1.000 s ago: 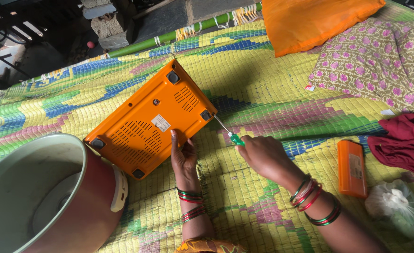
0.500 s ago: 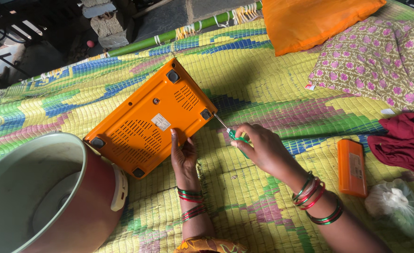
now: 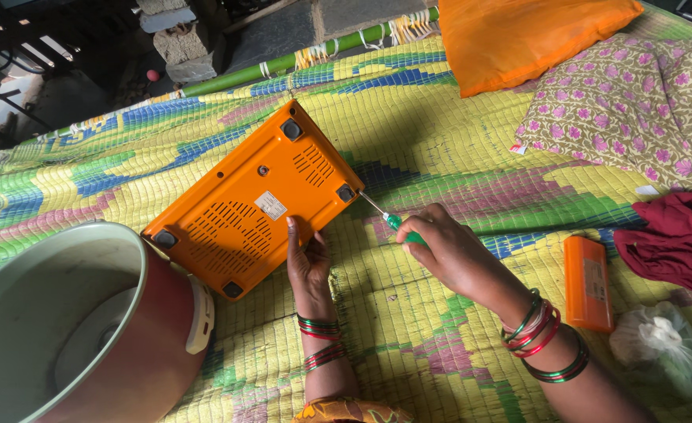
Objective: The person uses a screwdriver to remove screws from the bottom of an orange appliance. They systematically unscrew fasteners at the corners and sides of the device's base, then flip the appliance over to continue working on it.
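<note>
My left hand (image 3: 308, 262) lies flat, fingers open, on the upturned orange appliance (image 3: 253, 200) on the woven mat (image 3: 440, 157). My right hand (image 3: 449, 254) grips a green screwdriver (image 3: 389, 219), its tip at the corner foot. I judge the tip could slip out if the appliance shifts under light pressure.

- Appliance (image 3: 244, 200): orange, black feet, white label.
- Screwdriver (image 3: 397, 225): green handle, silver shaft.
- Mat (image 3: 440, 141): yellow, green, blue and pink woven bands.
- Pillow (image 3: 534, 39): plain orange.
- Cushion (image 3: 620, 110): olive with pink flowers.
- Cloth (image 3: 675, 239): dark red.
- Cooker (image 3: 72, 329): red, pale green rim.
- Bangles (image 3: 534, 329): red and green.
- Box (image 3: 587, 282): orange.
</note>
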